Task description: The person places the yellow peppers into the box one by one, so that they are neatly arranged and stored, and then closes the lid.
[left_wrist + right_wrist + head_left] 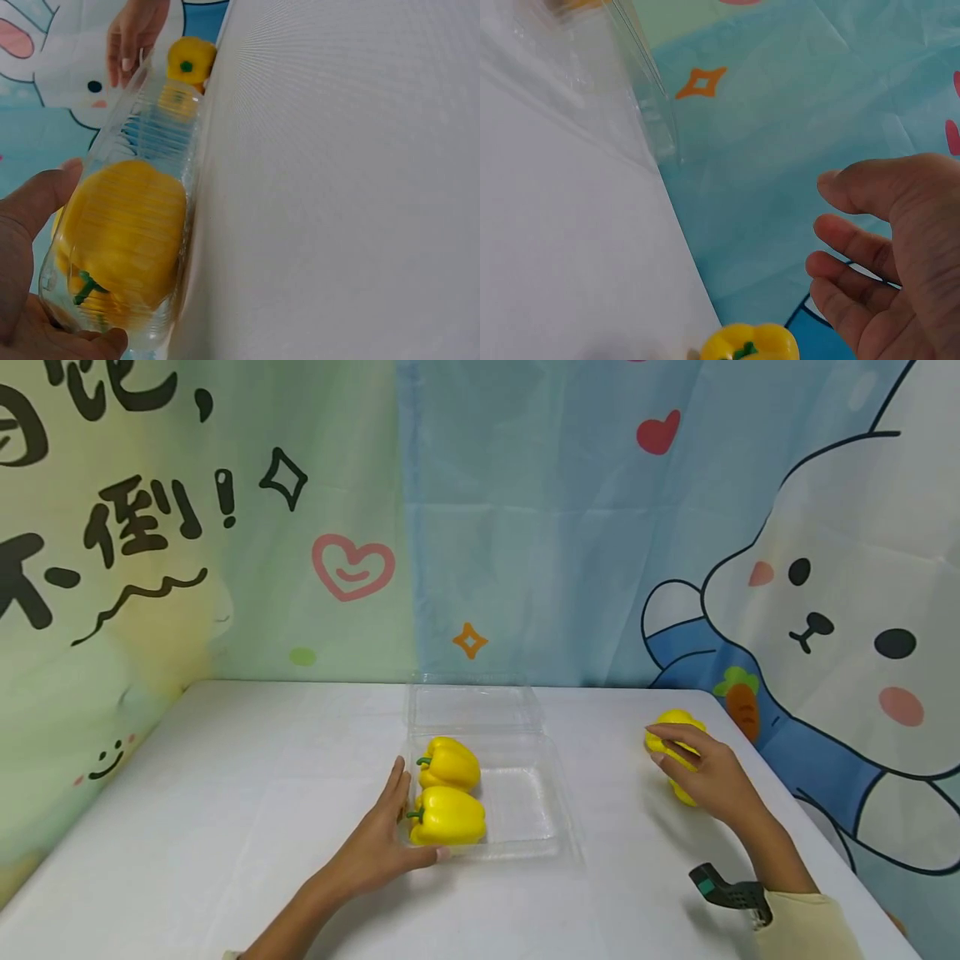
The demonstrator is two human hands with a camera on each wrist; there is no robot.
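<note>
A clear plastic clamshell box [525,797] lies on the table with its lid [475,708] folded back. Two yellow bell peppers with green stems, a rear one [452,763] and a front one [450,817], sit side by side in its left half. My left hand [382,839] grips the box's near left corner, thumb along the front and fingers along the left side. Off to the right, my right hand [701,768] hovers over more yellow peppers [677,717], partly hiding them. Its fingers [851,300] are loosely bent and hold nothing.
The white table [225,827] ends close beside the peppers on the right. A printed cloth [525,527] hangs behind the table and along its sides. A dark strap with a camera mount [727,889] sits at the right wrist.
</note>
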